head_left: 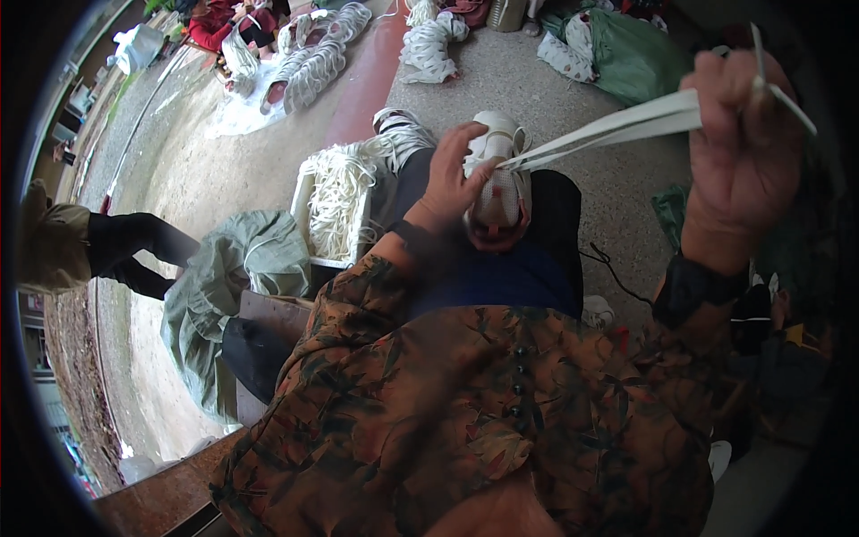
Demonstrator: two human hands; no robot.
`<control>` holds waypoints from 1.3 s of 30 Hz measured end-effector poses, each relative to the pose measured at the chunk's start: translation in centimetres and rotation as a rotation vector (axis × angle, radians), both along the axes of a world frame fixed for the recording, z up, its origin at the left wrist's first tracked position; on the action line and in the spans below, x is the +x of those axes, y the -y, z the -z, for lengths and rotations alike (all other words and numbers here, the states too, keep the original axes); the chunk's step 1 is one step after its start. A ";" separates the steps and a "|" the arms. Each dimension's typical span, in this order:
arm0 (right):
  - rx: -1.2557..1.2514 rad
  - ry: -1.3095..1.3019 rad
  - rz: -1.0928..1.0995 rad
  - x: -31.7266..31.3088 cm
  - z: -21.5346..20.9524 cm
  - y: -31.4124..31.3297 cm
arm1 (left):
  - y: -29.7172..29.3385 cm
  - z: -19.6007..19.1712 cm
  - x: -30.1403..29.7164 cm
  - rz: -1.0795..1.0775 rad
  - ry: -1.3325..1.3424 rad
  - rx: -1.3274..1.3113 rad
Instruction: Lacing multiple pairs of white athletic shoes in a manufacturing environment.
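Observation:
A white shoe [497,199] with a reddish inside rests on my lap, its toe pointing away from me. My left hand [450,172] grips it from the left, the thumb pressed near the lace holes and the fingers along the side. Flat white shoelaces [617,127] run taut from the shoe up to the right. Raised at the upper right, my right hand [747,134] is closed around them, and loose ends stick out beyond the fingers.
Left of my legs stands a white box [307,210] full of white laces, beside a grey-green sack [237,268]. Bundled white shoes [429,46] lie ahead, with a green bag [635,54] at far right. Another person's legs [134,246] show at left.

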State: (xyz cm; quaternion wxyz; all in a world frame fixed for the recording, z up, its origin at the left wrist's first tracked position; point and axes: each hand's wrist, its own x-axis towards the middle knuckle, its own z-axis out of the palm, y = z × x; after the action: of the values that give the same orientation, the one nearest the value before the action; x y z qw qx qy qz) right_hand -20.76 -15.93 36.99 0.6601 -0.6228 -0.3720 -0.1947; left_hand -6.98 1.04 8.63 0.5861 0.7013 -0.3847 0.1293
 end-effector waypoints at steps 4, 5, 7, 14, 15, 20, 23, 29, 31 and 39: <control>-0.078 0.034 -0.165 2.5 1.0 -2.6 | 2.0 -0.5 -1.9 0.543 -0.144 0.315; -0.154 -0.098 -0.265 2.8 2.3 -3.2 | 2.1 -0.1 -2.1 0.697 -0.467 0.582; -0.464 -0.186 -0.347 4.0 5.2 -3.2 | 2.5 1.5 -3.1 0.720 -0.329 0.450; -0.471 -0.766 0.582 9.6 20.7 5.0 | 2.1 4.0 -1.8 0.759 -0.010 0.304; -0.336 -0.817 0.680 9.5 22.9 5.6 | 2.2 3.9 -1.9 0.731 0.059 0.257; -0.433 -0.384 1.032 9.7 27.6 4.7 | 2.4 3.4 -2.2 0.745 0.004 0.344; -0.630 -0.186 0.717 10.8 26.8 3.1 | 2.6 3.3 -2.3 0.722 0.023 0.442; -1.146 -0.411 0.509 14.3 27.2 -0.2 | 3.0 4.2 -2.4 0.618 0.022 0.544; -1.221 -0.530 0.585 15.1 27.8 -0.6 | 2.9 4.4 -2.2 0.645 -0.012 0.509; -1.154 -0.489 0.559 15.3 27.7 -1.4 | 2.5 4.6 -2.2 0.590 -0.020 0.481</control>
State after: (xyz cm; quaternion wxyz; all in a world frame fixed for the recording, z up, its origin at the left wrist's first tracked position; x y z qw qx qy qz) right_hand -5.46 -14.57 9.33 0.2127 -0.9735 -0.0818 0.0180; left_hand -9.20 -1.47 4.01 0.4202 0.6792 -0.5838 -0.1458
